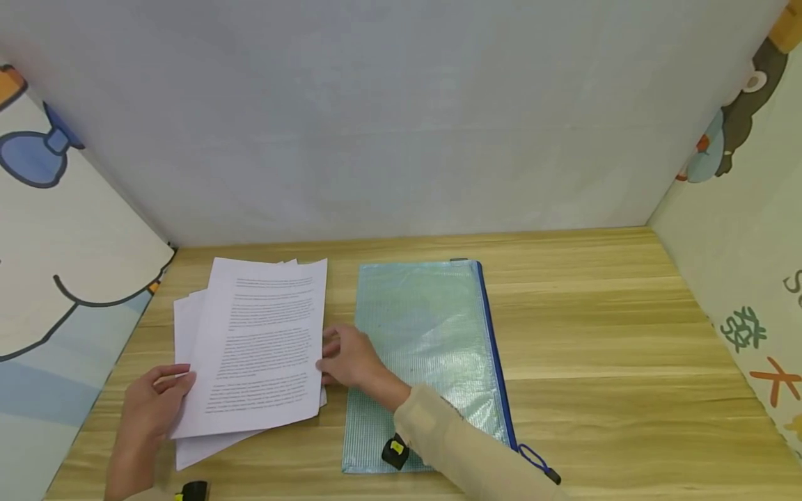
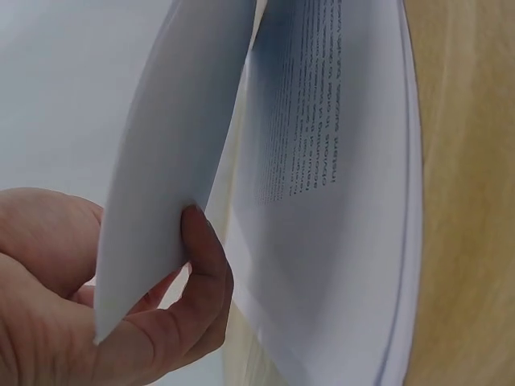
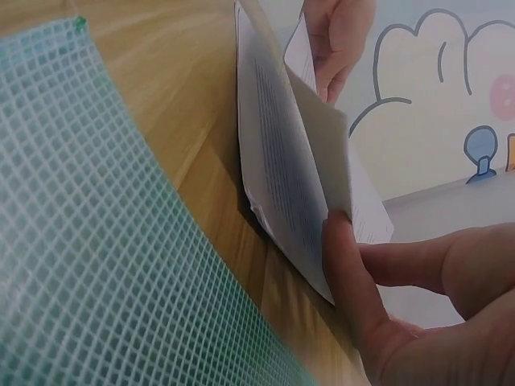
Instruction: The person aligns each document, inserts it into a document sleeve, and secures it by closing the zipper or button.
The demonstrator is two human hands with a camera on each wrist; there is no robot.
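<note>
A printed sheet of paper (image 1: pixel 263 348) is lifted over a loose stack of paper (image 1: pixel 209 449) at the left of the table. My left hand (image 1: pixel 156 400) pinches its left edge between thumb and fingers; in the left wrist view the sheet (image 2: pixel 169 145) curves up, with the printed stack (image 2: pixel 322 241) below. At the opposite edge, my right hand (image 1: pixel 351 358) pinches the paper too. The right wrist view shows the thumb and a finger of the right hand (image 3: pixel 434 314) on the raised paper's edge (image 3: pixel 334 161), over the lower sheets (image 3: pixel 273 145).
A translucent green mesh zip pouch (image 1: pixel 420 334) with a blue zipper edge lies right of the papers, under my right forearm. Its blue pull cord (image 1: pixel 532 456) hangs off the lower right corner. A pale wall (image 1: pixel 407 139) stands behind the wooden table (image 1: pixel 595 348).
</note>
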